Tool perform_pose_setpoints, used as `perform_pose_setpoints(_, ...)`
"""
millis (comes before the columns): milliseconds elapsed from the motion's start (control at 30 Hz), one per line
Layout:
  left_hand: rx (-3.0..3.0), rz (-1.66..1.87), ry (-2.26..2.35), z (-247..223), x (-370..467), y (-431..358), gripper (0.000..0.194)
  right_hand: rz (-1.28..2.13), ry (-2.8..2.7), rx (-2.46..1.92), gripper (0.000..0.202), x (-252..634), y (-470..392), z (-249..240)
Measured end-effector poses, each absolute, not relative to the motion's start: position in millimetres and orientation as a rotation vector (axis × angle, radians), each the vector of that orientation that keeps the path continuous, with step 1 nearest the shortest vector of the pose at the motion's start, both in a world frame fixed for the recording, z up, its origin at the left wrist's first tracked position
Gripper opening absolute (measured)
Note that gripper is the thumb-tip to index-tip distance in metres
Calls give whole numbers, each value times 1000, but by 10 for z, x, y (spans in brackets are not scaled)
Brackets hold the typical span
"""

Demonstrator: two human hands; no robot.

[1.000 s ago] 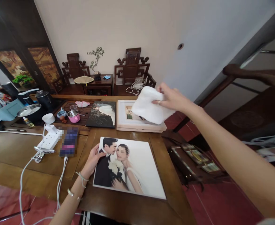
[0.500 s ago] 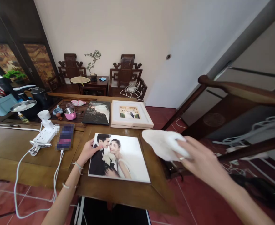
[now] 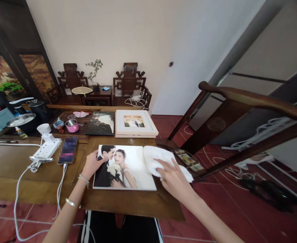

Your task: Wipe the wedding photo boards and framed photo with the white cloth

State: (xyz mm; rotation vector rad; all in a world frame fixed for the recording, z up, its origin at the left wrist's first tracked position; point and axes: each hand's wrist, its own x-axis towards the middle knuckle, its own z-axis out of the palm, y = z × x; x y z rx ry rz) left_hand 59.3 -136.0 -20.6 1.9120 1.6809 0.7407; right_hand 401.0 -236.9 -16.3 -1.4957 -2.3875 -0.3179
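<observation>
A wedding photo panel (image 3: 135, 165) lies flat on the wooden table (image 3: 138, 204), showing a couple with white flowers. My left hand (image 3: 94, 165) grips its left edge, thumb on top of the picture; the other fingers are partly hidden along the side. At the panel's right edge, my right hand (image 3: 172, 175) holds a white cloth (image 3: 153, 155), fingers spread over it and pressing down. The cloth covers part of the panel's right side and hangs over the table's right edge.
Behind the panel lie a white framed picture (image 3: 152, 128) and a dark photo panel (image 3: 95, 123). Leftward are a phone (image 3: 67, 150), a power strip (image 3: 48, 148) with cables, and a pink cup (image 3: 72, 126). A wooden chair (image 3: 214, 125) stands at right.
My right hand has brought the cloth left and down from the air beside the table onto the panel's right edge. My left hand stays on the panel. The view has shifted slightly.
</observation>
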Motion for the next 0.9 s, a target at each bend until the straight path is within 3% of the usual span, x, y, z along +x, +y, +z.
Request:
perform_pose_setpoints(133,2017,843,1784,-365,702,-1426,42,-273,-1951,-1426,13,4080,-2273,-73)
perform_pose_setpoints(367,2089,1085,1749,-534,761,-1477,50,507,-1100,-1542,47,4208,-2136,199)
perform_pose_setpoints(433,2143,1076,1719,-546,774,-1532,49,558,-1046,-1554,46,4183,-2121,234)
perform_pose_setpoints(567,2234,1005,1747,-576,804,-1675,56,421,-1102,-1574,39,4136,-2104,273)
perform_pose_setpoints(700,2282,955,1677,-598,783,-1737,57,14,-1400,-1521,34,4212,-2078,352)
perform_pose_setpoints(800,2288,926,1632,-605,745,-1723,59,-256,-1719,-1437,10,4231,-2055,309)
perform_pose_setpoints(900,2283,907,1605,-613,712,-1700,61,-283,-2064,-1356,29,4094,-2051,77)
